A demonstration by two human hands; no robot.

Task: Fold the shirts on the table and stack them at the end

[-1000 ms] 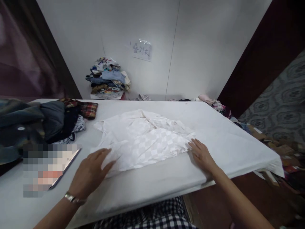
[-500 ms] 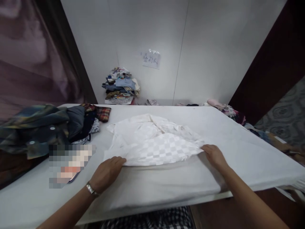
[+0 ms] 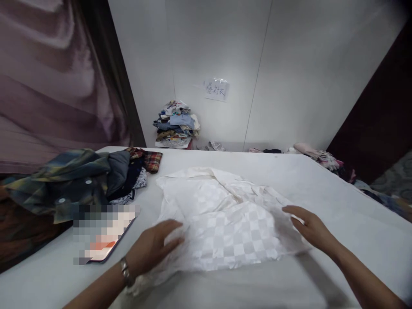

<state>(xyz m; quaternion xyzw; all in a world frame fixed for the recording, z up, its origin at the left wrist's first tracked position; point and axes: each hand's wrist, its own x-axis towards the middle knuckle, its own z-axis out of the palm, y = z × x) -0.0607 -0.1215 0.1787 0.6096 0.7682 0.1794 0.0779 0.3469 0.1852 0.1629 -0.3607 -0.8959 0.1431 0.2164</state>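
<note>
A white shirt-like garment (image 3: 231, 234) with a checkerboard weave lies rumpled and spread out on the white-covered table (image 3: 337, 223). Over its left part, my left hand (image 3: 157, 244) is open, with thumb and fingers apart; slight blur hides whether it touches the cloth. A metal band circles that wrist. My right hand (image 3: 310, 225) is at the garment's right edge, open too, with its thumb away from the fingers. Folds cross the garment's upper middle, and its near edge runs toward me.
A phone (image 3: 109, 246), partly pixelated, lies left of my left hand. Heaped clothes (image 3: 80, 180) cover the table's left side. A folded stack (image 3: 177, 124) stands by the wall beneath a handwritten sign (image 3: 216, 90). More clothes (image 3: 318, 156) lie along the far right edge.
Both hands have let go of the garment's near edge and opened. The near edge has come down closer to me, showing more checkered cloth. The view has shifted slightly.
</note>
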